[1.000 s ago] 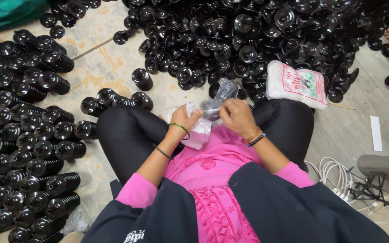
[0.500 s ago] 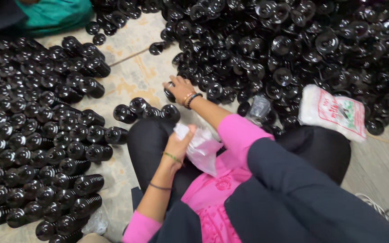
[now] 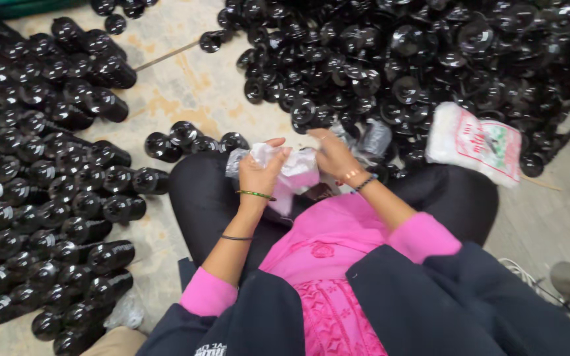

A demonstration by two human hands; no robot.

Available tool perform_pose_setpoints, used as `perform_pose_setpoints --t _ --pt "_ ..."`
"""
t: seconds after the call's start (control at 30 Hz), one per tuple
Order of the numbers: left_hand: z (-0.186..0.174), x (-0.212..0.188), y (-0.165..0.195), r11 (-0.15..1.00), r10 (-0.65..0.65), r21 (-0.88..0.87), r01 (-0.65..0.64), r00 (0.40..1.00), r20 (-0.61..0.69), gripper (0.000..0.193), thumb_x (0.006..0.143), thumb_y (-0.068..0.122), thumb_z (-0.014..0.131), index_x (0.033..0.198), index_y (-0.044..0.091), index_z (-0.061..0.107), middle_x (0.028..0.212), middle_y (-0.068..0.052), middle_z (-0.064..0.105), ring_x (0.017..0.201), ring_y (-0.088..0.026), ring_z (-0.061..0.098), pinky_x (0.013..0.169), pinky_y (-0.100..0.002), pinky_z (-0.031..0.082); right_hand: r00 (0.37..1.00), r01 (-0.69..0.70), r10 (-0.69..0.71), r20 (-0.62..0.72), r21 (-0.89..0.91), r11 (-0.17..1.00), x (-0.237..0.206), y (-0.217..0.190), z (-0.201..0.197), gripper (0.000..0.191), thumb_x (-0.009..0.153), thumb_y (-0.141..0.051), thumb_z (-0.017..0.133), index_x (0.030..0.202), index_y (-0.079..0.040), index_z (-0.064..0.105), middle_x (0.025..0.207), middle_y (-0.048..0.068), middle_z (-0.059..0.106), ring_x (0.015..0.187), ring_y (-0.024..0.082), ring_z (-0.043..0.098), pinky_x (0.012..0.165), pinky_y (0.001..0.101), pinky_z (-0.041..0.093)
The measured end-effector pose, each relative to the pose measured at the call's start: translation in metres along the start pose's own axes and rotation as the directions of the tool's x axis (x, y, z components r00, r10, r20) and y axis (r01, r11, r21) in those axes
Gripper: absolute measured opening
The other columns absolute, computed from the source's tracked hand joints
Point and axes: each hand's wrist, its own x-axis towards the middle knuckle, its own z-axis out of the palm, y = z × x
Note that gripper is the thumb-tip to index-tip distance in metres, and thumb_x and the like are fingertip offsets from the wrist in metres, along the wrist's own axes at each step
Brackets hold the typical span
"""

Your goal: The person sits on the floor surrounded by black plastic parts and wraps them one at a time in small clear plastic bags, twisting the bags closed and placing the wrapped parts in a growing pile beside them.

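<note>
Crinkled clear plastic, a thin translucent bag (image 3: 284, 166) with a pinkish cast where it lay over the pink embroidered tunic (image 3: 328, 264), was the thing in hand, bunched and wrinkled into soft folds above the person's lap. The left hand (image 3: 262, 170) had its fingers curled shut around the bag's left part, thumb up and pressing the film, so the bag stood gathered in that fist and spilled out to the right of it. The right hand (image 3: 332, 153) sat just to the right of the bag, fingers bent and touching its far edge; whether it pinched the film or something small against it could not be told. Both hands were close together, directly in front of the tunic, over the black trousers (image 3: 199, 198). Left of the bag lay rows of shiny black round plastic caps (image 3: 47, 191) on the worn concrete floor (image 3: 186, 92), and beyond the bag rose a loose heap of the same black parts (image 3: 430, 59). A white printed packet (image 3: 475, 142) lay well to the right of the bag, at the heap's edge. Half a second before, the right arm had been stretched out to the heap while the left alone held the bag; now the right hand had come back to the bag.
</note>
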Motion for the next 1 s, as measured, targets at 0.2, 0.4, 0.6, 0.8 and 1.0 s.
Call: perform_pose_setpoints --t 0.2,0.4,0.6,0.8,1.0 --pt "0.042 -0.009 0.005 0.99 0.132 -0.059 -0.127 0.987 0.088 0.03 0.093 0.015 0.077 0.121 0.002 0.073 0.102 -0.002 0.078 0.091 -0.006 0.067 0.081 -0.023 0.055 0.958 -0.278 0.267 0.102 0.55 0.787 -0.035 -0.036 -0.038 0.023 0.101 -0.014 0.067 0.118 0.002 0.069 0.099 0.01 0.068 0.086 0.013 0.06 0.074 0.0291 0.049" --pt "0.032 -0.016 -0.004 0.999 0.05 -0.001 -0.051 0.986 0.156 0.023 0.092 0.015 0.079 0.11 0.001 0.075 0.092 -0.002 0.075 0.08 -0.006 0.065 0.07 -0.023 0.054 0.975 -0.074 0.209 -0.068 0.794 0.604 -0.047 -0.043 -0.029 0.016 0.095 -0.007 0.071 0.108 0.003 0.072 0.094 0.001 0.074 0.083 0.004 0.066 0.071 0.0185 0.052" --pt "0.035 -0.022 0.002 0.991 0.029 -0.13 -0.009 0.988 0.153 0.021 0.088 0.014 0.085 0.095 0.003 0.069 0.086 -0.001 0.07 0.076 -0.007 0.062 0.068 -0.023 0.052 0.974 -0.085 0.21 -0.085 0.722 0.686 -0.057 -0.042 -0.026 0.017 0.105 -0.015 0.068 0.105 0.001 0.072 0.087 -0.002 0.067 0.073 0.002 0.053 0.061 0.0188 0.042" --pt "0.045 -0.024 0.014 0.997 0.075 -0.037 -0.071 0.988 0.138 0.018 0.087 0.017 0.081 0.096 0.005 0.071 0.084 0.004 0.07 0.075 -0.004 0.062 0.067 -0.021 0.052 0.991 -0.122 0.117 0.061 0.759 0.639 -0.06 -0.043 -0.046 0.015 0.097 -0.015 0.07 0.103 -0.002 0.07 0.086 -0.006 0.066 0.073 0.001 0.055 0.062 0.0187 0.044" --pt "0.052 -0.009 -0.005 1.0 -0.009 0.007 0.008 0.986 0.169 0.025 0.098 0.024 0.077 0.088 0.003 0.068 0.08 0.004 0.065 0.071 -0.004 0.055 0.062 -0.022 0.046 0.984 0.061 0.076 -0.16 0.71 0.702 -0.059 -0.034 -0.035 0.014 0.103 -0.015 0.067 0.097 -0.002 0.067 0.083 -0.007 0.061 0.072 0.0 0.05 0.062 0.0185 0.042"
